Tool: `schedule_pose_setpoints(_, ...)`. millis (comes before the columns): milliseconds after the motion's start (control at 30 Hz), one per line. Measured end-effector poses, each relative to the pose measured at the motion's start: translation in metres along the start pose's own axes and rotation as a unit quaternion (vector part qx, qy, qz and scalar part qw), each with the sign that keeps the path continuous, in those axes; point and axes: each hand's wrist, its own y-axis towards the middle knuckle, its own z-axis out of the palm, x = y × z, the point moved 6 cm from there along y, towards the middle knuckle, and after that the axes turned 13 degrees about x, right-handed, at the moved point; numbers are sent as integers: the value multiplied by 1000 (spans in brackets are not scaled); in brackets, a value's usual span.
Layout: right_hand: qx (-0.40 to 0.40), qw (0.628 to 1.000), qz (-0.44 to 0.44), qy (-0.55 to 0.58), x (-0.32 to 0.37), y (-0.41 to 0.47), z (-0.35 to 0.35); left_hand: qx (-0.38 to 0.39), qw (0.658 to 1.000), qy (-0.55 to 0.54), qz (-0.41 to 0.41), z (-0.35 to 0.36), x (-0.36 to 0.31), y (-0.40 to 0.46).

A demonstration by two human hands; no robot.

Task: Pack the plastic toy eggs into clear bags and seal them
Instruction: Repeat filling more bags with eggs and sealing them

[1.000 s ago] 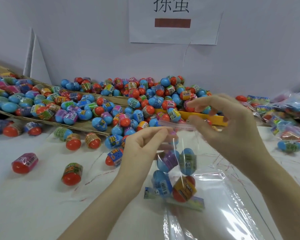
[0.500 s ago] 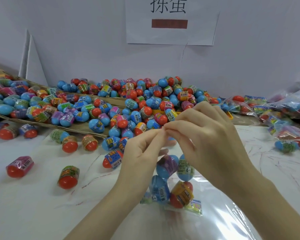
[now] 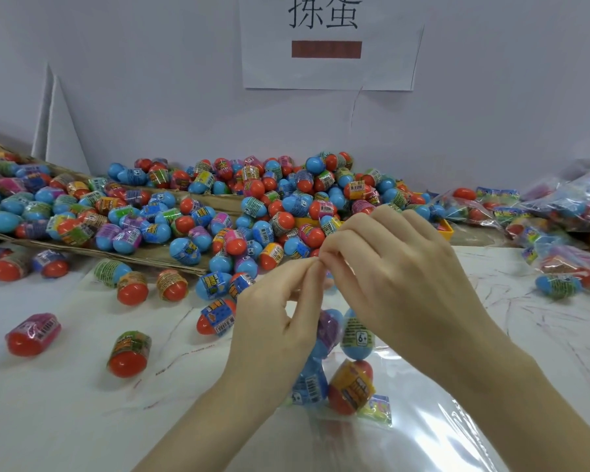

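Observation:
A clear bag (image 3: 346, 376) hangs upright over the table with several toy eggs inside, blue ones above and a red one with a yellow wrap below. My left hand (image 3: 280, 321) and my right hand (image 3: 395, 277) meet at the bag's top edge, fingertips touching, both pinching the seal strip. The top of the bag is hidden behind my fingers. A big heap of loose eggs (image 3: 259, 212), blue and red, lies behind my hands.
Flat cardboard (image 3: 143, 257) under the heap slopes from the left. Loose eggs (image 3: 130, 352) lie scattered on the white table at the left. Filled bags (image 3: 566, 212) pile up at the right. A stack of empty clear bags (image 3: 423, 437) lies under my right forearm.
My hands, apart along the bag's open top a second ago, have come together at its middle. The bag has hardly moved since half a second ago.

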Motion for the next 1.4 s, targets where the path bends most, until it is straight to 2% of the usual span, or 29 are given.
schedule_pose_setpoints(167, -5, 1000, 14, 22, -1, 1, 2, -8, 999, 44, 23, 0, -3, 0)
schedule_pose_setpoints(400, 29, 998, 5, 55, -8, 0, 1, -8, 999, 16, -27, 0, 4, -1)
schedule_pose_setpoints(600, 6, 998, -18, 60, -12, -2, -2, -6, 994, 108, 12, 1, 0, -1)
schedule_pose_setpoints(867, 22, 999, -25, 29, -5, -3, -2, -14, 998, 63, -3, 0, 3, -1)
schedule_pose_setpoints(1033, 0, 998, -43, -39, -1, -4, 0, 5, 997, 80, -15, 2, 6, 0)
schedule_pose_setpoints(1400, -92, 992, -19, -84, 3, -9, -3, 20, 999, 30, -16, 3, 2, -2)
